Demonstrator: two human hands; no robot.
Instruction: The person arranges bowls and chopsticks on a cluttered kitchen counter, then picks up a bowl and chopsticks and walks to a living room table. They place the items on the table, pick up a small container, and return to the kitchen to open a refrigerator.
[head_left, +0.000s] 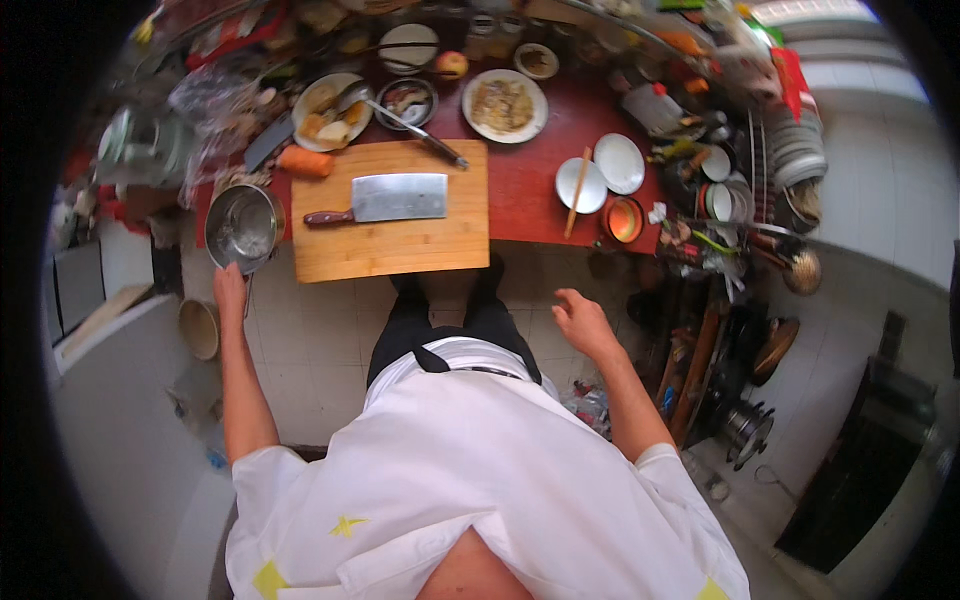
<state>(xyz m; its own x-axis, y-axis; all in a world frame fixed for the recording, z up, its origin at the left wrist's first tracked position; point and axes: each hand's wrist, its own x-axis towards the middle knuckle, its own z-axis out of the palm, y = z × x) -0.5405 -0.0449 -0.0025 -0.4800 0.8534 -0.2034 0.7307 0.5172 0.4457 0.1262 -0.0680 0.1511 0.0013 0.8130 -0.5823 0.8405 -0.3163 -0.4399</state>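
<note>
At the left edge of the red table, my left hand (231, 283) grips the near side of a stainless steel pot (241, 225). My fingers and part of the pot's handle are hidden from this angle. My right hand (585, 321) hangs in the air in front of the table, its fingers loosely curled and holding nothing. A wooden cutting board (390, 251) lies between the hands and overhangs the table's front edge. Flat on it rests a cleaver (400, 198) with a brown handle. A metal ladle (424, 135) reaches over the board's far edge.
Behind the board are an orange carrot piece (305, 161), a plate of cut food (330, 127) and a plate of cooked food (505, 106). To the right stand a white bowl (571, 176) with chopsticks (578, 193) across it, a small plate (619, 163) and an orange-lined bowl (623, 220).
</note>
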